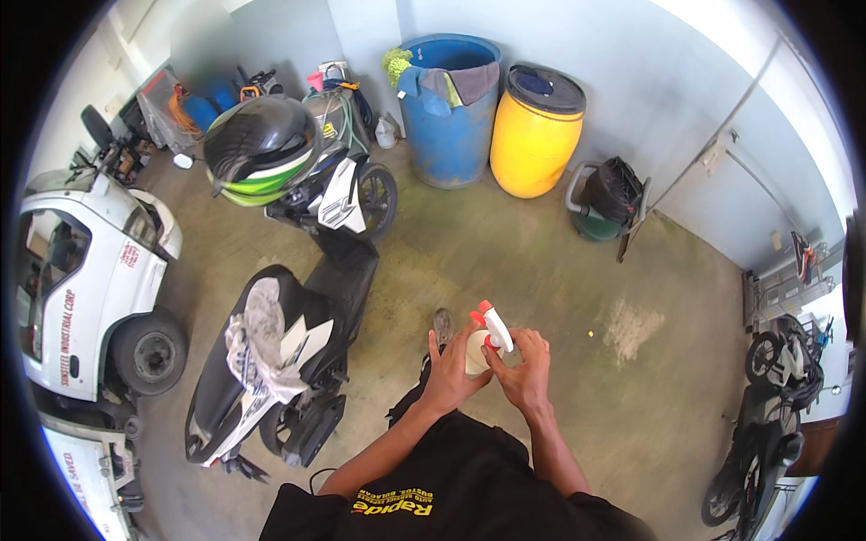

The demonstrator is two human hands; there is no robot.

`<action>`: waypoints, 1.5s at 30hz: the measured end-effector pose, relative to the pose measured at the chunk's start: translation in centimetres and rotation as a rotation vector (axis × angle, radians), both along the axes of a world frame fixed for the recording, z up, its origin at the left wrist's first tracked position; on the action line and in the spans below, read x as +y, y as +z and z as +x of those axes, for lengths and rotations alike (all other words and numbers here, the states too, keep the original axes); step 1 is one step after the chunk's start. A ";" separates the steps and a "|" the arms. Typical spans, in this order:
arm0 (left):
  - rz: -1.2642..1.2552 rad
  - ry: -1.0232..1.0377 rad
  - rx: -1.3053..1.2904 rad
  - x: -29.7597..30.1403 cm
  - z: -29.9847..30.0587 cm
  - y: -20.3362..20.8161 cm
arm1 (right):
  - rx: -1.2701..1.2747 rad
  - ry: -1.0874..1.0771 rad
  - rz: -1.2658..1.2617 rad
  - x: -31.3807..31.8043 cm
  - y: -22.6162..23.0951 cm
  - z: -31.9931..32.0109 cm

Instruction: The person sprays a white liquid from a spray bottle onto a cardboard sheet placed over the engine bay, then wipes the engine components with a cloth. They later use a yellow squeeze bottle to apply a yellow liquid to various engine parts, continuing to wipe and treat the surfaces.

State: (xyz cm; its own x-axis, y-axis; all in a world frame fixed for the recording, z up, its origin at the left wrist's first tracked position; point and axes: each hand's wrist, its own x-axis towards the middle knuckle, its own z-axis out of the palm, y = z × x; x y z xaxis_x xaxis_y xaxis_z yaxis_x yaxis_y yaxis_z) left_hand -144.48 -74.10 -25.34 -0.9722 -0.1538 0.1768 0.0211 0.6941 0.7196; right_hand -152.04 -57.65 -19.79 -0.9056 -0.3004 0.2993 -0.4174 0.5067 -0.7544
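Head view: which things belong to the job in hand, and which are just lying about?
Job in hand:
Pale plastic spray bottle with red-and-white trigger head, held in both hands
Left hand
Right hand

Apparently lying about:
Tall blue plastic barrel
Yellow plastic drum with black lid
White plastic jug

The left grip cups a pale spray bottle while the right grip is at its red collar. Left stands a cloth-draped scooter; beyond, a blue drum adjoins a yellow drum.
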 end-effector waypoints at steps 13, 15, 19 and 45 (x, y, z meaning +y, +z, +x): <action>1.113 -0.261 0.079 -19.0 -38.8 17.1 | 0.085 -0.226 -0.007 -6.2 3.6 -45.1; 1.450 -0.728 0.321 -19.5 -43.8 23.5 | 0.112 -0.250 -0.047 -7.0 4.4 -51.9; 1.710 -1.350 0.433 -17.1 -52.0 31.0 | 0.032 -0.257 -0.035 -10.6 5.3 -64.8; 2.192 0.030 0.643 -29.0 -91.4 17.6 | 0.370 -0.007 0.249 -37.8 -20.2 -115.7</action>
State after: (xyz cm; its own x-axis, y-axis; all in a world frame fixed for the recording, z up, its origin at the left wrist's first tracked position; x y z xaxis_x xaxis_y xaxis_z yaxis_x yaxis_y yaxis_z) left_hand -235.92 -103.13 -7.76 -0.8702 -0.4909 -0.0415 0.4898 -0.8712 0.0331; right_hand -267.79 -95.50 -40.01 -0.7535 -0.3988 0.5227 -0.6322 0.6576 -0.4097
